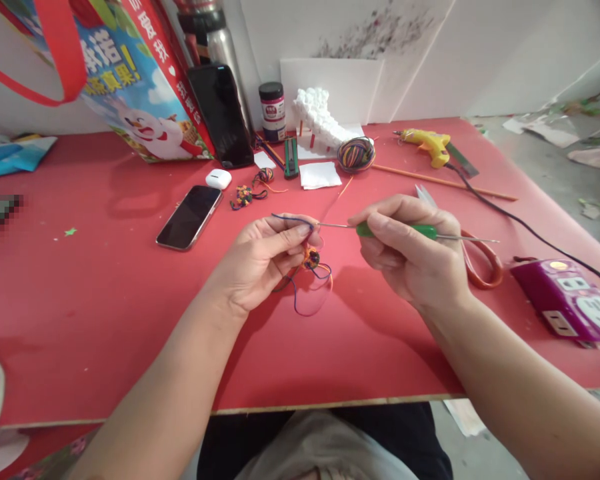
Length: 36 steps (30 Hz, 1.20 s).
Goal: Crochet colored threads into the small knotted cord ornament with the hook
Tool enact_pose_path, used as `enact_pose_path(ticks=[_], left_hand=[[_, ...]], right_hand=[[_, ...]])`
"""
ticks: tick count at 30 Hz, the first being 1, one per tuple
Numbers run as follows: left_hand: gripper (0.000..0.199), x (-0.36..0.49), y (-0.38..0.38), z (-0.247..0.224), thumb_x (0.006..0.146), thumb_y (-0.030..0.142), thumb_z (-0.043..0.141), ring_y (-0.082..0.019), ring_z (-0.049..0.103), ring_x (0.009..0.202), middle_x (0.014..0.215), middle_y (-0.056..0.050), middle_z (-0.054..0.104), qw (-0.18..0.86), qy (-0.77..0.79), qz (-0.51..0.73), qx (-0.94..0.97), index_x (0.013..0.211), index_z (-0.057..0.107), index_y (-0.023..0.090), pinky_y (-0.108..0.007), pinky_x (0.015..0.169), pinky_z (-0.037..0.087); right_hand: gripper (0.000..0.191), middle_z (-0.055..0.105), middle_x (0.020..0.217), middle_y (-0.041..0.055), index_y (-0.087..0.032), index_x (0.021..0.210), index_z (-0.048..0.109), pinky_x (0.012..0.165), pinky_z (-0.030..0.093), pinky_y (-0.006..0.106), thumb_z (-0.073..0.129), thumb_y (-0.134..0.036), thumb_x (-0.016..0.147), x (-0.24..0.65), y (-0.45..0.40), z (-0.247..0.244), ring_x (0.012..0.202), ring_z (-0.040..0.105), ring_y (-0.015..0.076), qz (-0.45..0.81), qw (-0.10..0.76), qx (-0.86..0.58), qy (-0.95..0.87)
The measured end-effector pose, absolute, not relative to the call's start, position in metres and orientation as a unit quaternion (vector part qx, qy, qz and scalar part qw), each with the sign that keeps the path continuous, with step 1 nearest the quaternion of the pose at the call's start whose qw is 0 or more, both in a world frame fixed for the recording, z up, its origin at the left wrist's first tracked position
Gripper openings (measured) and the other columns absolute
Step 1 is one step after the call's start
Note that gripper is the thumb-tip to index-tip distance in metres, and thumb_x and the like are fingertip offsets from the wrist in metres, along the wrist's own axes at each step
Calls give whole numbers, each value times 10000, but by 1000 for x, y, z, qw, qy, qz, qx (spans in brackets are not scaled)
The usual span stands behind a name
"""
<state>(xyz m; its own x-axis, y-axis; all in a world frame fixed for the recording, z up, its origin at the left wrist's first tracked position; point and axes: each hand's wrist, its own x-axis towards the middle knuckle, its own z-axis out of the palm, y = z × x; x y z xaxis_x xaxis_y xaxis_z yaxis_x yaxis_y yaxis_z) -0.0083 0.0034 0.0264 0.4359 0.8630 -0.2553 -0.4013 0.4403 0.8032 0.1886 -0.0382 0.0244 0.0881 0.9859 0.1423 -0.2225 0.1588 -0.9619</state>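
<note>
The left hand pinches a small multicoloured crochet piece between thumb and forefinger, the other fingers curled under; loose blue and orange yarn strands hang from it in loops onto the red table. The right hand has its fingers pressed together around the green handle of a crochet hook, whose metal tip points to 9 o'clock, meeting the left fingertips. The piece sits at the centre of the table, just above the surface.

At 12 o'clock of the hands lie a variegated yarn ball, a white foam piece and a dark-lidded paint jar whose label is too small to read. At 10 o'clock are a smartphone face up, a white earbud case and a shopping bag printed with yellow and white Chinese characters. At 1 o'clock rests a yellow glue gun; at 3 o'clock, orange-handled scissors and a purple power strip.
</note>
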Motion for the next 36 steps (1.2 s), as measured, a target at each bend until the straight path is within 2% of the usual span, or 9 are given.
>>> enact_pose_path(ticks=[9,17,25,36], left_hand=[[103,-9,3,27,738,115,950,-36,533,548,732,-84,786,777,340,412,333,774,855,99,-108,523,484],[119,-10,2,27,735,129,961,-42,548,563,733,-76,777,777,347,405,334,777,853,101,-119,545,495],[147,-10,3,26,709,157,973,-41,574,572,747,-67,791,769,345,411,347,790,861,108,-113,576,545],[83,-9,4,27,742,121,921,-34,530,545,731,-70,781,779,334,406,342,771,849,91,-114,521,495]], right_hand=[[145,461,505,-61,-198,786,799,422,200,256,880,-315,814,186,-38,24,437,305,68,503,614,-413,-446],[181,438,503,-68,-205,791,802,417,211,265,892,-360,812,187,-38,24,437,303,76,499,605,-421,-456],[106,535,540,-39,-183,807,824,414,249,252,857,-281,831,188,-39,21,444,367,73,497,615,-411,-454],[98,566,582,-32,-186,843,822,438,341,255,837,-269,892,192,-40,15,472,397,78,467,611,-413,-488]])
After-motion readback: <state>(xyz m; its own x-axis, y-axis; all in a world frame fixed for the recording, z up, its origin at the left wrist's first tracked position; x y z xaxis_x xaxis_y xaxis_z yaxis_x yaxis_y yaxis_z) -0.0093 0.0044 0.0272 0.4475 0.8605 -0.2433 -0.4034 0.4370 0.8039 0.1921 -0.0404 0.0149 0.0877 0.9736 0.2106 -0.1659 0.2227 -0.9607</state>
